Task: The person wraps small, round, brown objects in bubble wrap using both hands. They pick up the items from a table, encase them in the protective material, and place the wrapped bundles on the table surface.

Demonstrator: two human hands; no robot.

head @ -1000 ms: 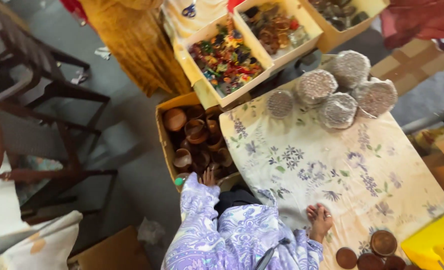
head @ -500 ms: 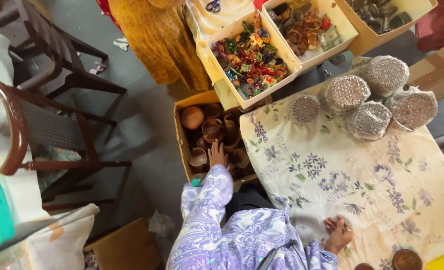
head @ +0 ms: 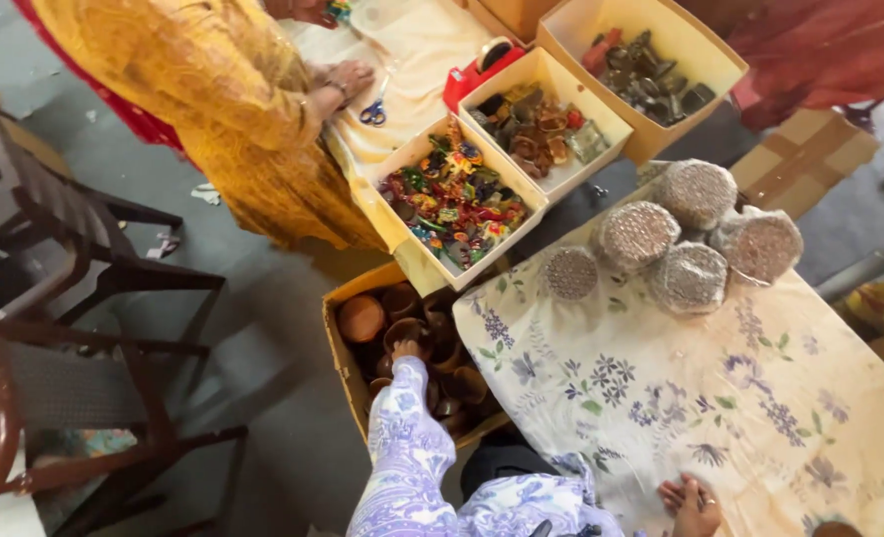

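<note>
Right hand [head: 694,500] at the bottom edge, lying flat and unclenched on the floral cloth [head: 701,398] over the table, holding nothing. Left hand [head: 407,350] further up, arm in a purple patterned sleeve [head: 402,438], reaching down into the cardboard box [head: 343,368] on the floor just beside the table. Fingers are down among the clay cups [head: 402,328]; cannot tell whether they are closed on one or only touching. The box is packed with small brown clay cups, most stacked or nested, one rounder pot [head: 361,318] at the box's left end.

Handling judgement: unglazed clay, so stiff, light each, dry and rough rather than slippery, but brittle; rims chip easily. Best taken by the rim with thumb inside and fingers outside, or cupped under the body; lift straight up so nested ones do not drag.

Beyond on the table, five round bundles wrapped in glittery mesh [head: 696,278], close together. Further back, open trays: colourful decorated pieces [head: 452,204], mixed darker pieces [head: 536,129], another [head: 651,70]. At the far end another person in a yellow garment [head: 213,89], their hand [head: 348,80] beside the scissors [head: 374,111].
</note>
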